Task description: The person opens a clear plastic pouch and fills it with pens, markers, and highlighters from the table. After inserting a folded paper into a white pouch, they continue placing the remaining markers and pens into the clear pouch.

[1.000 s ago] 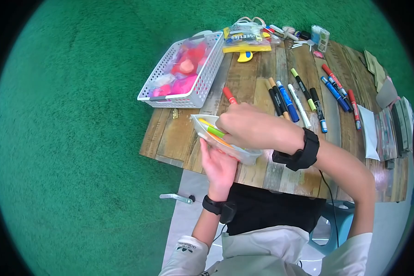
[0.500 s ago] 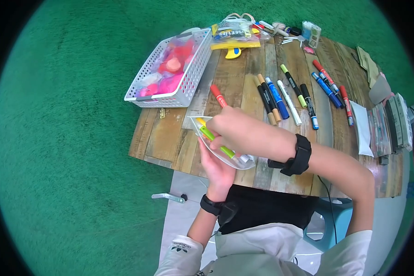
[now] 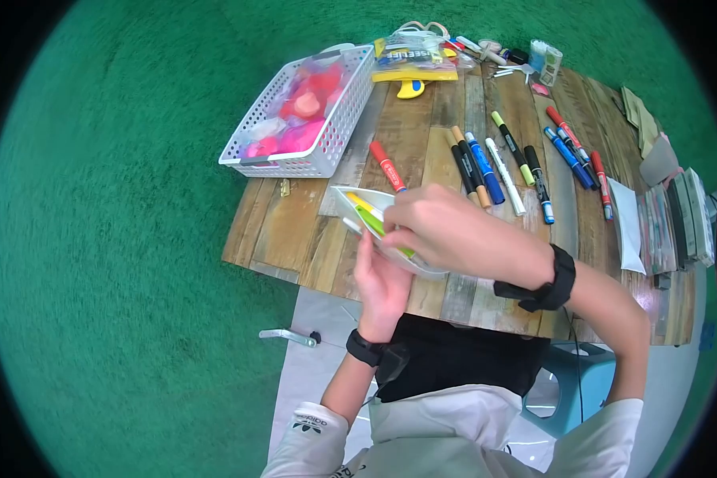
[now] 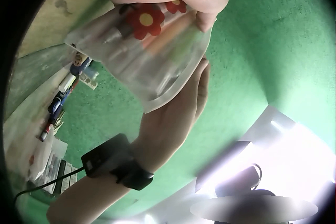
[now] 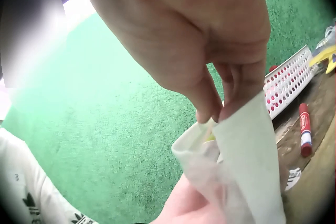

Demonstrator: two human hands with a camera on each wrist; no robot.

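A translucent pencil pouch (image 4: 123,66) with red flowers printed on it is held over the table's near edge. My left hand (image 3: 384,288) grips it from below, the thumb lying along its side in the left wrist view. Above the pouch is my right hand (image 3: 458,237), its fingertips pinching the edge of the opening, partly behind a raised white flap (image 5: 247,145) in the right wrist view. Inside, a green pen (image 3: 369,219) and a yellow pen (image 3: 358,200) show at the mouth. Just beyond the pouch lies a red marker (image 3: 385,162).
Several markers (image 3: 495,171) lie spread over the wooden table (image 3: 295,239). At the far left stands a white perforated basket (image 3: 319,155) of pink and red items. A yellow-edged zip bag (image 3: 414,64) is behind; a stack of cases (image 3: 677,215) sits on the right.
The green pen lay across the pouch's mouth under the right fingers; it now sits further inside. My right hand has shifted slightly to the right, and the pouch has tilted.
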